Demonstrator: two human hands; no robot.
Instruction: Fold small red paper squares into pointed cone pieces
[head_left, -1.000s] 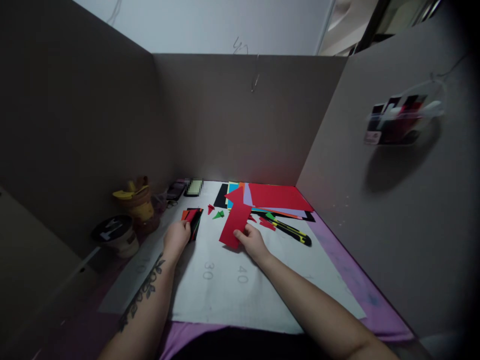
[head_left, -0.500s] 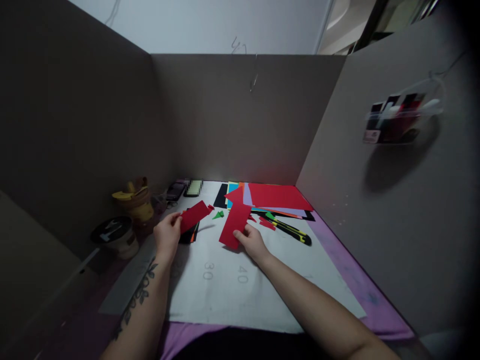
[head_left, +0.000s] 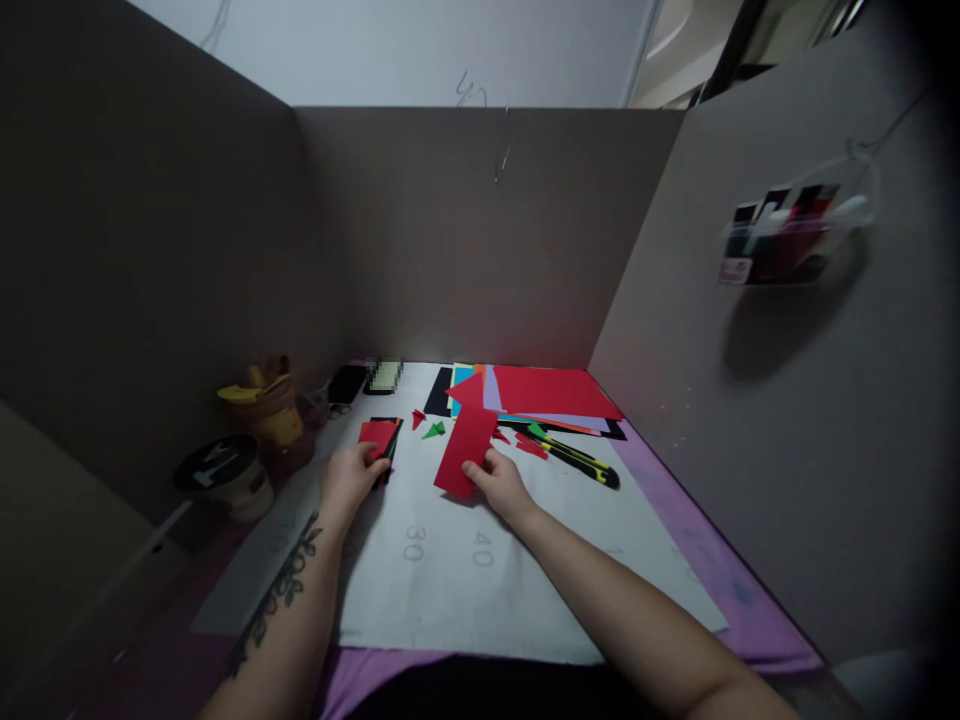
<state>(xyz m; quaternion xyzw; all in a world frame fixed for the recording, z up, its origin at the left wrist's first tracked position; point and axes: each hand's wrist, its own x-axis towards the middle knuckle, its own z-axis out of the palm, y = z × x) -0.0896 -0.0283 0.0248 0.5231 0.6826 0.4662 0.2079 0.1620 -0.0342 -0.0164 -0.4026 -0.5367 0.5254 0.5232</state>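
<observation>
My left hand (head_left: 355, 478) is at a small stack of paper pieces (head_left: 380, 434), a red one on top and dark, orange and green edges below. Its fingers are pressed together on the red piece's lower part. My right hand (head_left: 501, 486) pinches a long red paper strip (head_left: 465, 452) by its lower right edge, thumb in front, with the strip tilted. Between the stack and the strip lie a small folded green piece (head_left: 433, 430) and a small red piece (head_left: 418, 419). A black and yellow cutter (head_left: 581, 462) lies right of the strip.
Coloured sheets (head_left: 555, 391) lie at the back right. Two phone-like objects, one dark (head_left: 347, 383), are at the back left. A yellow pot (head_left: 266, 415) and a lidded tub (head_left: 229, 478) stand at the left. A clear holder (head_left: 799, 235) hangs on the right panel.
My left hand has brought its red piece down onto the stack at the left, where it now lies flatter. My right hand still holds the strip, almost unmoved. The view has shifted slightly.
</observation>
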